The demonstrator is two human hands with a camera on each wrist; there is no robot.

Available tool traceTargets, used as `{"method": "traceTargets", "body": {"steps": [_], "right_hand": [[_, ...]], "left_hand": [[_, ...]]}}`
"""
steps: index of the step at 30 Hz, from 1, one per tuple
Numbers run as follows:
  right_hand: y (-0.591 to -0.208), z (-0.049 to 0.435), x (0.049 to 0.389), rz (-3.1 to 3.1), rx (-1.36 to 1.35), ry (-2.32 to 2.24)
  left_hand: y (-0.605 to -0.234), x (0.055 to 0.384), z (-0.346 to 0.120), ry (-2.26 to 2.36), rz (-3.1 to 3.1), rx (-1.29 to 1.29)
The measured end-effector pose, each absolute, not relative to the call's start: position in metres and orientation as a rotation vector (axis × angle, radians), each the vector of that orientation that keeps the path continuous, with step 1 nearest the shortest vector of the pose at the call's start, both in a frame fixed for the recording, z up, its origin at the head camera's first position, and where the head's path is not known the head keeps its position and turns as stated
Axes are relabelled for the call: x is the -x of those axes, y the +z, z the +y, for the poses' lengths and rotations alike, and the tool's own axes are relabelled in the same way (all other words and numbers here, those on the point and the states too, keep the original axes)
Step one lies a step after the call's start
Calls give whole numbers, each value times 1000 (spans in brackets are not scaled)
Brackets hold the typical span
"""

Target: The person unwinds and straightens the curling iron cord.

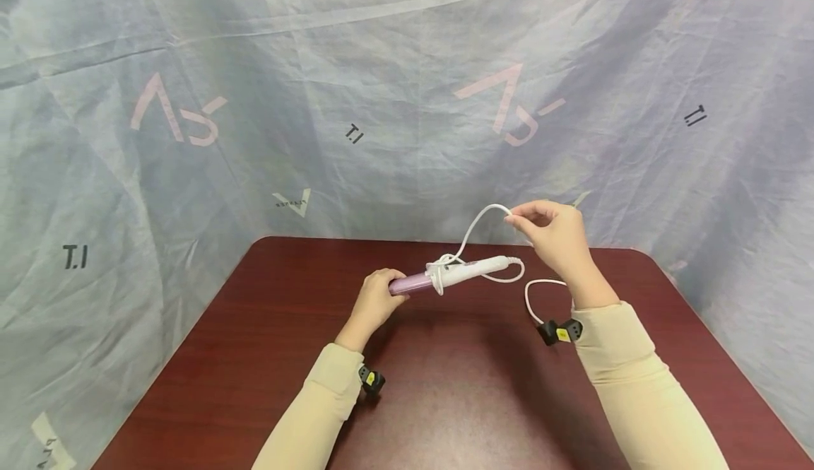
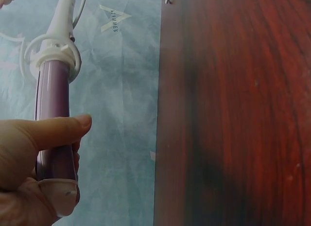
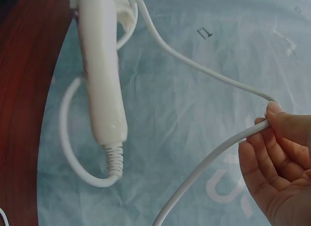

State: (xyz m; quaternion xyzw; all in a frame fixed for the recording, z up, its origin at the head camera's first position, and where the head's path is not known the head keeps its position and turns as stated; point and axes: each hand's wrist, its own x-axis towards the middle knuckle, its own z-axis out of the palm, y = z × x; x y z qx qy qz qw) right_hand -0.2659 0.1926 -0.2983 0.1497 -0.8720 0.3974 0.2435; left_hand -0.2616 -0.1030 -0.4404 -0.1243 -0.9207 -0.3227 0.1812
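A curling iron with a white handle (image 1: 477, 270) and a purple barrel (image 2: 54, 92) is held above the table. My left hand (image 1: 376, 299) grips it by the barrel near the tip, with the thumb laid across the barrel in the left wrist view. The white cord (image 1: 470, 228) leaves the handle's end, loops back and passes around the iron where handle and barrel meet. From there it rises to my right hand (image 1: 555, 233), whose thumb and fingertips pinch it. In the right wrist view, more cord (image 3: 194, 175) hangs down from that pinch.
The dark red wooden table (image 1: 267, 357) lies beneath both hands. Part of the cord (image 1: 529, 299) shows near the right wrist, partly hidden by the arm. A grey printed cloth (image 1: 407, 102) hangs behind the table. Small black cameras are strapped at both wrists.
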Motion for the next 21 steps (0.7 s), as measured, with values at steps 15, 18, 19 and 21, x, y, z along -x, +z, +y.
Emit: {"method": "traceTargets", "body": {"steps": [15, 18, 19, 21], "right_hand": [[-333, 228, 323, -2390, -258, 996], [-346, 234, 324, -2423, -267, 938], [-351, 236, 323, -2438, -291, 915], [-360, 238, 320, -2473, -343, 873]], "left_hand": [[-429, 263, -108, -1039, -2536, 549], [-426, 264, -111, -1052, -2517, 543], [-425, 264, -112, -1057, -2509, 528], [-425, 264, -113, -1067, -2492, 493]]}}
